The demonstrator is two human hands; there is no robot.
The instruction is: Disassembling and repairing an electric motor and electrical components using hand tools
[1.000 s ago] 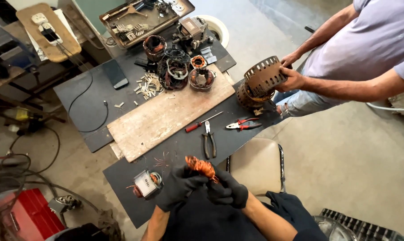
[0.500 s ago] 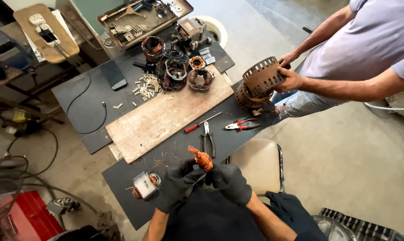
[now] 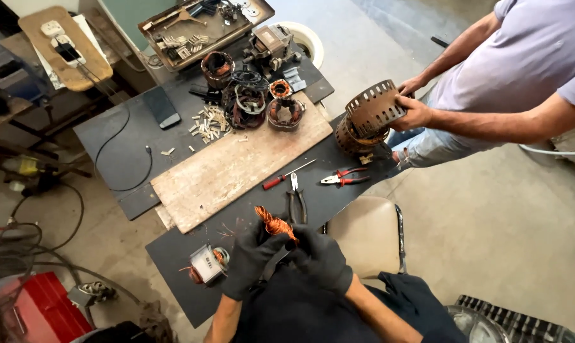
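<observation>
1. Two black-gloved hands, the left hand [image 3: 252,260] and right hand [image 3: 319,257], are both clenched on a copper wire bundle [image 3: 273,223] over the worktop's [image 3: 173,254] near edge.
2. Black pliers [image 3: 296,202] lie just beyond the bundle.
3. A small meter [image 3: 205,263] sits near the left hand.
4. At the far right corner, a co-worker's hand [image 3: 414,113] grips a rusty motor housing [image 3: 367,121].

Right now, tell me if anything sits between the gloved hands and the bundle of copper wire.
Nothing visible does: the left hand and right hand, both in black gloves, already hold the orange copper wire bundle directly.
</observation>
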